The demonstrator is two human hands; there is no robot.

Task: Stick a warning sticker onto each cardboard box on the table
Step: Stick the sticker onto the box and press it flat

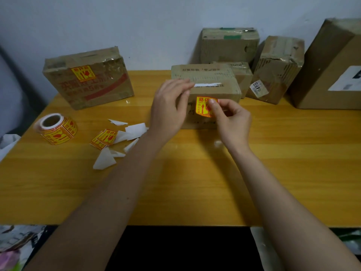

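Right hand (pixel 230 122) pinches a warning sticker (pixel 203 107) against the middle box (pixel 213 89). Left hand (pixel 170 108) fingers straight, together, touching the box top

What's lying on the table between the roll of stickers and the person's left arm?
In the head view, loose yellow stickers and torn white backing paper scraps lie on the table between the sticker roll and the left arm.

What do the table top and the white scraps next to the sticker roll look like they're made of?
Table top: probably laminate or varnished wood, judging by its yellow grain streaks and slight sheen. White scraps: thin paper, likely sticker backing; they are torn, curled and somewhat glossy.
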